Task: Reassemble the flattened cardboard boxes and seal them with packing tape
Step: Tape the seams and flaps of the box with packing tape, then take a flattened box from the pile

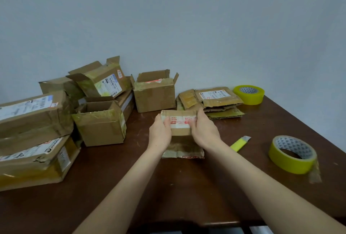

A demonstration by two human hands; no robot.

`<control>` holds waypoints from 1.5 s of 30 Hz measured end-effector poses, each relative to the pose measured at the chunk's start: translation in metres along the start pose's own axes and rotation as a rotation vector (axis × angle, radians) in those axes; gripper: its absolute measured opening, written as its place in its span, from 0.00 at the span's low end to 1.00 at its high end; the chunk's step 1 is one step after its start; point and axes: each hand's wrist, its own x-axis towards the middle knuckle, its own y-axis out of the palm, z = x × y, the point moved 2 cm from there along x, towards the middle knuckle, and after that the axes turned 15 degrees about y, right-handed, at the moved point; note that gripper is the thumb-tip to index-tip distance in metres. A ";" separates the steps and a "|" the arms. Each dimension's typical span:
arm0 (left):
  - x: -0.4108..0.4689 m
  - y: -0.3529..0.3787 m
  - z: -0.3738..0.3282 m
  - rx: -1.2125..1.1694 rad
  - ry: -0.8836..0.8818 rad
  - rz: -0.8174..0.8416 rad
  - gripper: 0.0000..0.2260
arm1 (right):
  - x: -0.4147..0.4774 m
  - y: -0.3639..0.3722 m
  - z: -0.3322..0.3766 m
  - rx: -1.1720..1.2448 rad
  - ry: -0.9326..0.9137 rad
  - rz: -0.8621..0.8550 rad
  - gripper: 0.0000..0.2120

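Two hands of yours clasp the small cardboard box [180, 121] at the middle of the table [168, 187]: your left hand [160, 132] curls round its 9 o'clock end, your right hand [204, 130] round its 3 o'clock end. Flattened boxes [215, 100] lie at 1 o'clock, a tape roll [292, 160] at 3 o'clock

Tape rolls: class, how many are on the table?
2. One tape roll sits far right, beside the flattened cardboard stack; the other lies nearer, right of the yellow knife. Boxes might hide more.

Worn cardboard box [180, 121], glossy tape [292, 154]
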 end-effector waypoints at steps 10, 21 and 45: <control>-0.007 -0.002 0.003 -0.087 0.000 0.007 0.18 | 0.011 0.001 -0.016 0.084 0.116 0.105 0.21; 0.028 -0.051 -0.019 -0.209 0.181 -0.196 0.25 | 0.034 -0.018 0.034 0.373 -0.100 -0.101 0.20; 0.215 -0.045 0.062 0.437 0.121 0.196 0.23 | 0.202 0.068 0.152 -0.072 -0.213 0.011 0.29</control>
